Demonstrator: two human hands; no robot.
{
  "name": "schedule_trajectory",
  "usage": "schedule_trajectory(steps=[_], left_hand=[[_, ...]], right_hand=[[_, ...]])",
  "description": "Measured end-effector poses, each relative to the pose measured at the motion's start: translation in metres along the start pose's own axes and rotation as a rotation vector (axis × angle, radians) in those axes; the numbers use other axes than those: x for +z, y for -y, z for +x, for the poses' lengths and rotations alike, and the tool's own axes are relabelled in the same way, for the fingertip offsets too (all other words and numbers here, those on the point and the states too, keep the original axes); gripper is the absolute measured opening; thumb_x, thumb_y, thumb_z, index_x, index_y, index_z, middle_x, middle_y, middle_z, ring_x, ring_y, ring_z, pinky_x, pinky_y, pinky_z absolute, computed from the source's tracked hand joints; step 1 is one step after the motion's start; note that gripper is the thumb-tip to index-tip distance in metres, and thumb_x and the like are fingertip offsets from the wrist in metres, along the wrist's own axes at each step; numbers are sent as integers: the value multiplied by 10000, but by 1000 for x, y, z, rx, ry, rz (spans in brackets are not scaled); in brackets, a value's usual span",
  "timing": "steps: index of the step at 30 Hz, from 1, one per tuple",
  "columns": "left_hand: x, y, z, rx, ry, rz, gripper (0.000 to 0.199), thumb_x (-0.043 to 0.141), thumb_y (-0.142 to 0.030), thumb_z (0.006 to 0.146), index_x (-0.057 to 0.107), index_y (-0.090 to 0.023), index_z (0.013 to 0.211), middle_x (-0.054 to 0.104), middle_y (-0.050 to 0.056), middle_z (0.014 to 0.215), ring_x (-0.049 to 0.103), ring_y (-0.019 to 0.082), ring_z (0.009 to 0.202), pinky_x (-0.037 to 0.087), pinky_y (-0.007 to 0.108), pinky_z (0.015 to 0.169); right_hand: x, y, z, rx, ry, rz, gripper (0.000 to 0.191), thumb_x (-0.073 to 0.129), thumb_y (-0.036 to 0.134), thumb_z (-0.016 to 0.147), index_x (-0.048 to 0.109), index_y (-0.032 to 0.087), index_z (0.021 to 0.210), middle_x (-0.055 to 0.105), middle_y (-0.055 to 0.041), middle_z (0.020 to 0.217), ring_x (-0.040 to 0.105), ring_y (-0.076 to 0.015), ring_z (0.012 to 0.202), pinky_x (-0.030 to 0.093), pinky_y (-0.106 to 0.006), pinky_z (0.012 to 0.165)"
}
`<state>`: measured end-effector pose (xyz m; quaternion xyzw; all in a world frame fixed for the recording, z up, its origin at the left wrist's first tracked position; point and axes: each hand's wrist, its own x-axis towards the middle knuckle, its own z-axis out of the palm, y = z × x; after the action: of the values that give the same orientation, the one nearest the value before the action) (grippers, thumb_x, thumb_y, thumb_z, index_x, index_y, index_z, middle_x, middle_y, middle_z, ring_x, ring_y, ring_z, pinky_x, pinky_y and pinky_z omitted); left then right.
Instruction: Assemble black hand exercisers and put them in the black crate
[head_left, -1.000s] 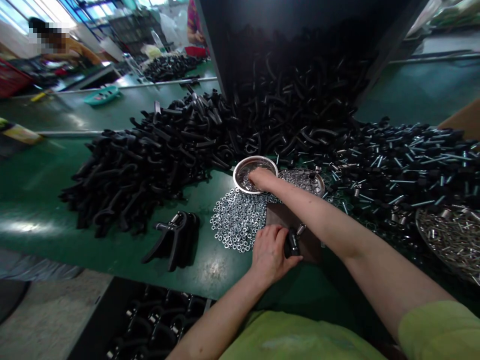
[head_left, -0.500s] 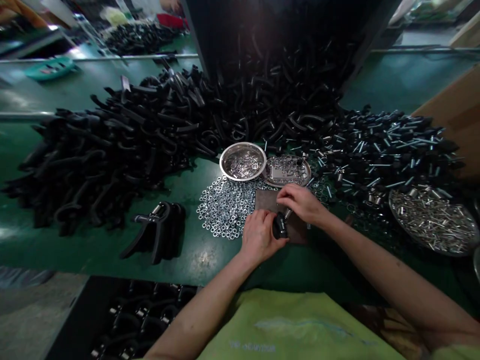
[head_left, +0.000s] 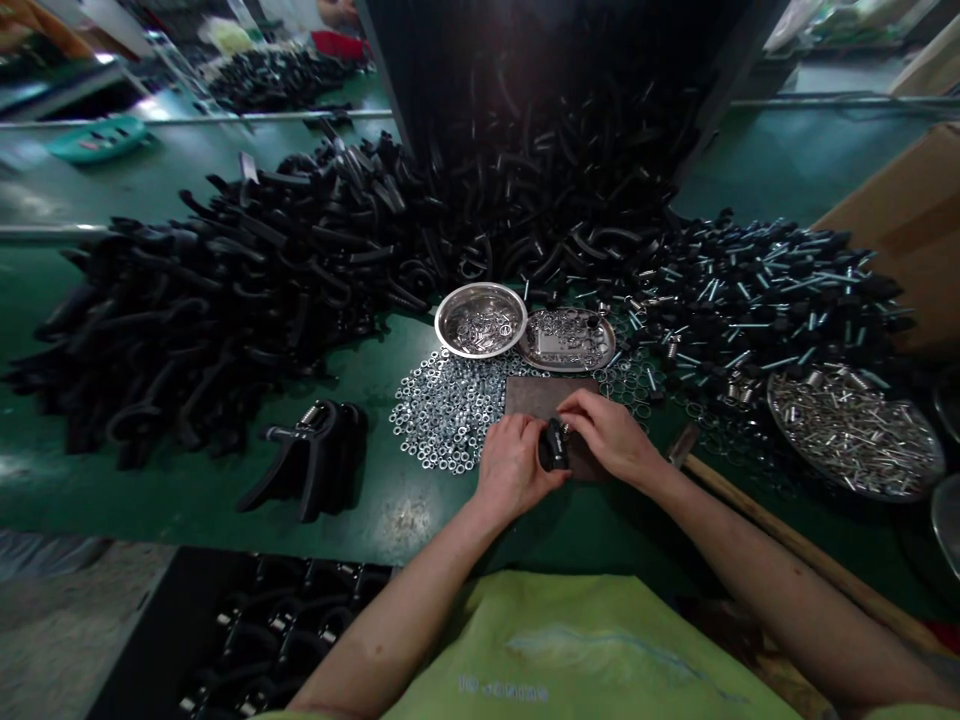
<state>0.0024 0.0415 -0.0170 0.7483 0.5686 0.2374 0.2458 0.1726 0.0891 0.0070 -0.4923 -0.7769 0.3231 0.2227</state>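
Note:
My left hand (head_left: 516, 465) is closed around a small black plastic clamp part (head_left: 556, 446), held low over a brown metal plate (head_left: 529, 395). At the part's upper right, the thumb and fingers of my right hand (head_left: 606, 432) pinch a small metal spring (head_left: 566, 428), mostly covered by the fingertips. Loose nuts (head_left: 442, 410) lie in a heap just left of the plate. Behind the plate stand a round steel bowl (head_left: 446, 335) of small metal pieces and an oval steel tray (head_left: 609, 355) of small parts.
Black curved handles (head_left: 225, 270) pile up at left and back. Black clamps with springs (head_left: 307, 460) stand at front left. At right are black-headed bolts (head_left: 780, 290), a dish of metal pins (head_left: 855, 430) and a wooden-handled hammer (head_left: 750, 510) beside my right forearm. A box of clamps (head_left: 277, 630) sits below the table edge.
My right hand has moved down to the black part, and its fingers now cover most of the spring that stood out before. The left hand has barely moved. The hammer has come into sight.

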Motion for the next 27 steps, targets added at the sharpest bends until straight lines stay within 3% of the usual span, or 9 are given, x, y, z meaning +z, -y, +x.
schedule_trajectory(steps=[3,11,18,22,24,27], left_hand=[[-1,-1,0,7,11,82,530,766,-414,601,576,-200,1047,580,93,1022,502,297,987,380,425,859],[-1,-3,0,30,-1,189,519,752,-410,618,559,-188,1046,586,74,1004,514,270,970,406,400,837],[4,-2,-1,28,-13,250,356,708,-355,664,566,-180,939,578,80,936,516,269,925,411,407,821],[2,-2,-3,44,-15,213,534,732,-432,654,546,-183,1088,566,83,996,504,270,949,411,415,840],[0,-3,-4,56,-6,200,597,738,-432,661,523,-217,1175,556,76,1028,503,263,956,411,408,844],[-3,-4,-4,77,16,212,620,734,-438,677,513,-249,1225,551,70,1029,505,256,953,411,403,839]], right_hand=[[-2,-2,0,-106,83,-79,179,461,117,854,626,183,838,633,-64,860,562,-195,892,435,-338,817],[6,-1,2,-164,45,-149,234,439,47,819,543,162,996,588,-70,900,520,-194,885,441,-321,774],[24,12,-10,-362,69,-615,133,458,145,877,585,157,915,605,-89,816,465,-236,825,389,-365,728],[16,-3,-6,-308,-15,-433,154,457,187,903,601,170,957,630,-67,860,500,-212,867,409,-335,751],[4,-15,10,-245,-76,-350,171,441,197,917,608,177,948,636,-59,896,513,-198,897,419,-321,783],[-12,-38,47,-118,-139,-454,166,476,192,896,640,161,899,635,-87,917,498,-221,937,405,-335,812]])
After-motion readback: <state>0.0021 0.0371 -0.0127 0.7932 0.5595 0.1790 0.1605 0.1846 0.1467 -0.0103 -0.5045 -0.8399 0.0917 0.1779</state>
